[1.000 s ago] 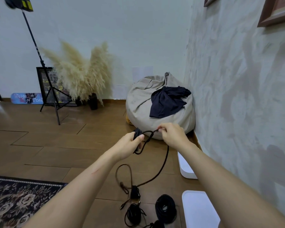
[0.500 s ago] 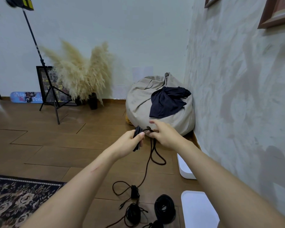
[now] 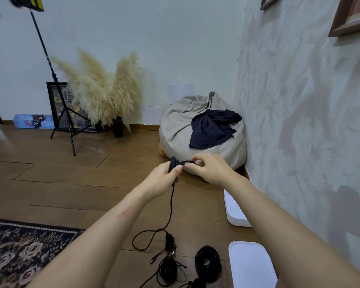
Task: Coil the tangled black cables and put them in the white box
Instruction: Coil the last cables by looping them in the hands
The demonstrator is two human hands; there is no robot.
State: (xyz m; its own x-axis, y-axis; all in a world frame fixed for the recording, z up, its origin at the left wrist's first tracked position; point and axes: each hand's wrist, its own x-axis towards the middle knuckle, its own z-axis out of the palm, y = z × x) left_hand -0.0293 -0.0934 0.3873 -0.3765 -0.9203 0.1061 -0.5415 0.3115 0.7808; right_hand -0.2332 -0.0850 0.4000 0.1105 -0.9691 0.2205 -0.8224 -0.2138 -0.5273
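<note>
Two wound bundles lie on the floor (image 3: 50, 194) at the bottom centre of the frame: a tight black coil (image 3: 208, 263) just beside the white box (image 3: 252, 267) in the lower right corner, and a looser coil (image 3: 168, 271) to its left, with stray ends trailing. Just above them a plug block (image 3: 169, 241) rests on the boards. From it the cable (image 3: 170, 206) swings out in a flat loop to the left and then rises nearly straight up the middle of the frame, hanging slack. That strand ends under the left hand (image 3: 162, 179), whose grip is clenched round a small bundle (image 3: 173, 163) of turns held upright. The right hand (image 3: 210, 171), touching it from the right, pinches a short arc of cable that comes off the top of the bundle. So the unwound length lies directly below the left grip, with its long axis vertical, and the right hand looks nearer for drawing up the next turn. The box sits low and right, under the right forearm, so that arm seems better placed for the drop. A second white piece (image 3: 235, 210), perhaps a lid, lies higher along the wall (image 3: 299, 121). Beyond the hands sits a bean bag (image 3: 179, 129).
</note>
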